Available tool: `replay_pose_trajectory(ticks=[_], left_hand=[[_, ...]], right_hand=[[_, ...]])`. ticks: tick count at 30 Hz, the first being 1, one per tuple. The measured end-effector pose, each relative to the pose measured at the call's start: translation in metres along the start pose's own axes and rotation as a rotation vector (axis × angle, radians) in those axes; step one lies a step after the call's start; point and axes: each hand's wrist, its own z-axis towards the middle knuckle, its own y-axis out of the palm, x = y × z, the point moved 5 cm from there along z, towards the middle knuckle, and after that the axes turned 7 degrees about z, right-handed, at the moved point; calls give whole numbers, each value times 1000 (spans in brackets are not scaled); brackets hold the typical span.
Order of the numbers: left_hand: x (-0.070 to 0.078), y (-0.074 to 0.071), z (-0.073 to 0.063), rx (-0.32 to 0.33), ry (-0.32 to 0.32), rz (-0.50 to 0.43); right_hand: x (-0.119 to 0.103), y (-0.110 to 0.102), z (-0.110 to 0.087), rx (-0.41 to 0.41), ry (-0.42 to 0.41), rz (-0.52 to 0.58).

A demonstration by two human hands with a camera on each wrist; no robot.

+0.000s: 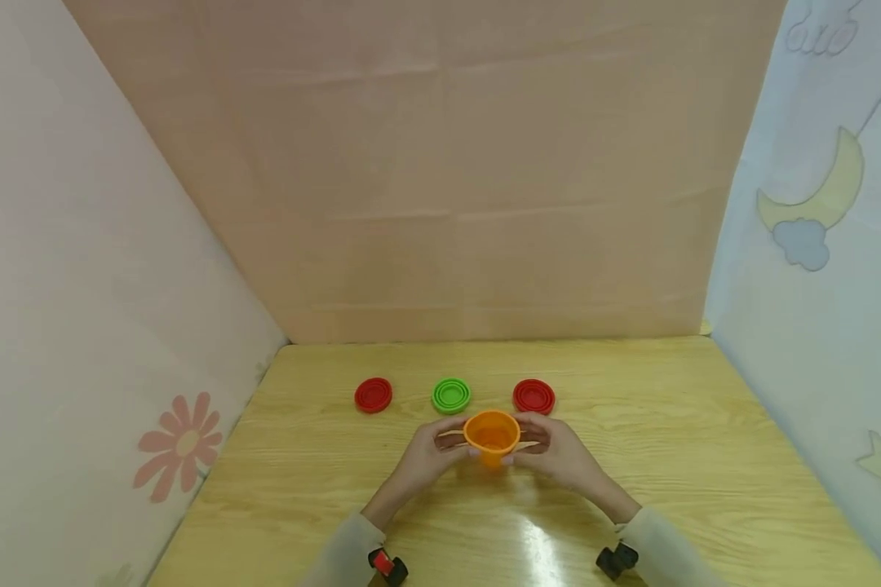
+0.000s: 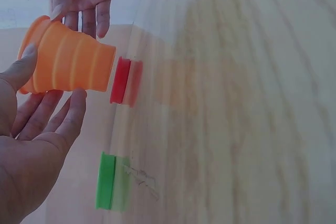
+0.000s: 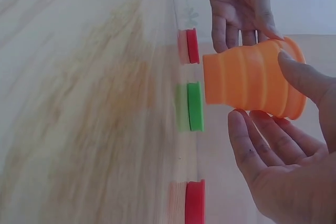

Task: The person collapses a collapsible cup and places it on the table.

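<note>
An orange collapsible cup (image 1: pixel 492 432), drawn out to its full stepped height, is held upright above the table between both hands. My left hand (image 1: pixel 427 456) grips its left side, thumb near the rim and fingers along the wall. From the right, my right hand (image 1: pixel 561 456) grips it the same way. In the left wrist view the cup's narrow base (image 2: pixel 102 69) hangs clear of the tabletop. Behind it lie three flattened cups in a row: a red one (image 1: pixel 374 395) at left, a green one (image 1: pixel 451 395) in the middle, another red one (image 1: pixel 533 397) at right.
The wood-grain table (image 1: pixel 301 489) meets a brown paper-like backdrop (image 1: pixel 484 204) at its far edge. Pale decorated walls stand on the left (image 1: pixel 81 285) and right (image 1: pixel 793 350). Dark bands with small devices (image 1: pixel 387 566) sit at the wrists.
</note>
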Motion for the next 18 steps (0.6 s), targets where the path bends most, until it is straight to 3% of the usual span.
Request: replay_pose_trajectory(ticks=[18], left_hand=[[1, 3, -6, 2, -16, -58]], right_hand=[[7, 6, 10, -43, -19, 15]])
